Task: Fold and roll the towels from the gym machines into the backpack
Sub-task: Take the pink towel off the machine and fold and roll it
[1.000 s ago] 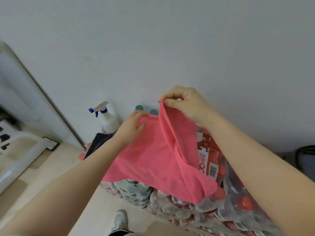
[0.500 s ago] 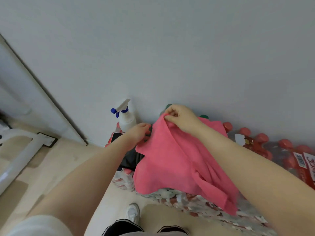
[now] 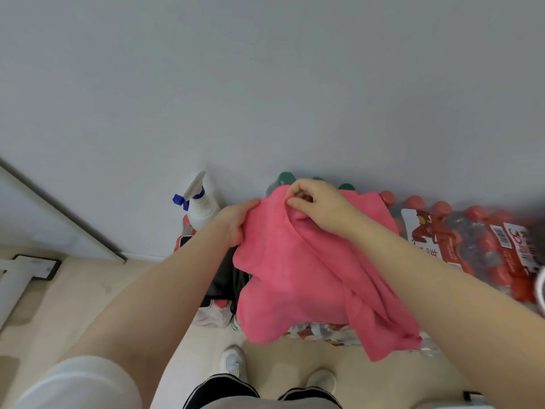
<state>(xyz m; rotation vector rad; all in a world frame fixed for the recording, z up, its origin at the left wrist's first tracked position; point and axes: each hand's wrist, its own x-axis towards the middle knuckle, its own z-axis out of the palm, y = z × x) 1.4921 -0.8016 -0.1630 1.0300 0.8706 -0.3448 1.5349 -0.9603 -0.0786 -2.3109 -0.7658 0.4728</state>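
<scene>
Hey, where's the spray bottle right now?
In the head view, the spray bottle stands against the wall, left of centre, just beyond the left hand that grips the pink towel.

A plain pale grey wall fills the upper part of the view, evenly lit. At the left a white panel with a dark edge is set at a slant against it. Below, a light beige floor is seen, and a white frame with a dark foot rests on it at the far left.
</scene>
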